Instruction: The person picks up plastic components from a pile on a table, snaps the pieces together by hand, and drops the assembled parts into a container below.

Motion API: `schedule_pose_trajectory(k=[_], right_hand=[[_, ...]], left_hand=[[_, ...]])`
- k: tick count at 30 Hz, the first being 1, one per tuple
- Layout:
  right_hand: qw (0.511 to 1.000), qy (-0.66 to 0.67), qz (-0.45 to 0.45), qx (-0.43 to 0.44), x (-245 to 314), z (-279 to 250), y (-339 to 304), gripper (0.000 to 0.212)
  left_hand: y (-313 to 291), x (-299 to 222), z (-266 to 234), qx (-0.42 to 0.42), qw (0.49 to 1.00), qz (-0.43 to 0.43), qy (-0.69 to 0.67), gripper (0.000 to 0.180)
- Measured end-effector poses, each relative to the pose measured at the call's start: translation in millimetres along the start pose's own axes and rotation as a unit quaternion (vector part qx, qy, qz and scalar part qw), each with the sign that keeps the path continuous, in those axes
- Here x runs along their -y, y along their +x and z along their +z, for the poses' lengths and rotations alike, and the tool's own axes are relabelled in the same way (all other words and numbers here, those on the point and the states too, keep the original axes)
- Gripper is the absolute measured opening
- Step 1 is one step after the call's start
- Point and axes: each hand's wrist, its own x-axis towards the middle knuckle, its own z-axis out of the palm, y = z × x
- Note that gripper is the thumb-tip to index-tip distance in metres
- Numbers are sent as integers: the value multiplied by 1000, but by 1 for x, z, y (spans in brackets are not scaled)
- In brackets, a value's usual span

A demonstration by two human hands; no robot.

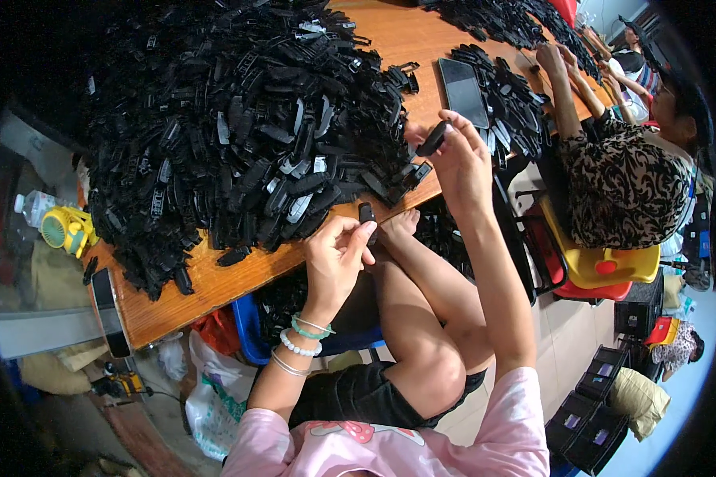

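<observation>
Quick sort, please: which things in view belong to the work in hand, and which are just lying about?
In the work:
- black part in the left fingers
- black part in the right fingers
- heap of black parts on the wooden table

Apparently just lying about:
- yellow fan
- clear bottle
- phone at the table's left edge
- white plastic bag

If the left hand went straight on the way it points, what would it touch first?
Likely the heap of black pieces beyond the small piece it holds, though depth is unclear.
</observation>
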Motion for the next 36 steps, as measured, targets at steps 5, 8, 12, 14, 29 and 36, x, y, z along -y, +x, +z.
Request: schedule_pose_trajectory(k=[5,8,12,14,29,36], right_hand=[[973,-118,171,99,12,-21,-53,33],[964,-145,200,96,12,1,-96,41],[937,-206,183,214,11,-9,-116,37],[935,-259,113,216,10,-8,-117,36],[818,-487,-192,239,-15,-6,-130,45],[945,-281,21,163,-17,-15,-130,37]], left_hand=[[-12,-13,-3,53,993,-26,-100,32],[-22,-20,-14,89,994,-25,-63,34],[-29,-25,-17,105,994,4,-37,28],[-30,-28,-16,100,994,3,-35,30],[-36,-47,-9,59,996,22,59,23],[-39,-34,-18,89,994,-7,-70,26]])
